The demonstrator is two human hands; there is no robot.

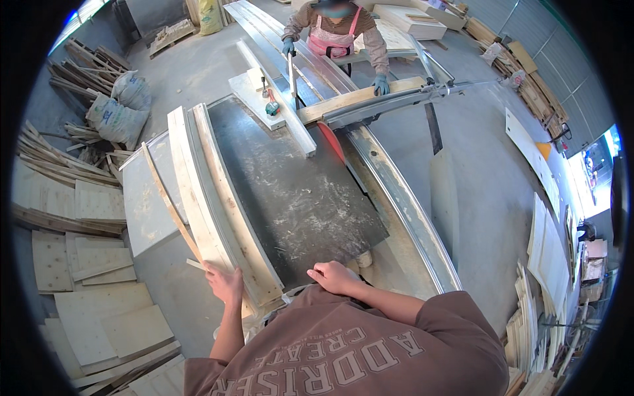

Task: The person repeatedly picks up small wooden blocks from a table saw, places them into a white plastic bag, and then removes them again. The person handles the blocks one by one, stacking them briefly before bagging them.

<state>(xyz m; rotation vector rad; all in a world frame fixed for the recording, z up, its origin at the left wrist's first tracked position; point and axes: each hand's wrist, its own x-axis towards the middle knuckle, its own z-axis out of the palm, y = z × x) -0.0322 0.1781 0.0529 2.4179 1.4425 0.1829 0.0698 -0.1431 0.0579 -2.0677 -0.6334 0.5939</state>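
Boards (pixel 197 185) lie along the left edge of the table (pixel 297 204), probably stiff and heavy: hold both ends. Left hand (pixel 225 284) touches near end (its grasp I cannot tell); right hand (pixel 333 277) is clenched.

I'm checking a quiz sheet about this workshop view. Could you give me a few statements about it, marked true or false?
1. The person's left hand is at the near end of the long pale boards. True.
2. The person's right hand grips those boards. False: the right hand is apart from them, by the near edge of the dark saw table.
3. The co-worker across the table wears blue gloves. True.
4. The white sacks stand at the right of the picture. False: the white sacks are at the left.
5. Pale panels lie to the left of the person. True.
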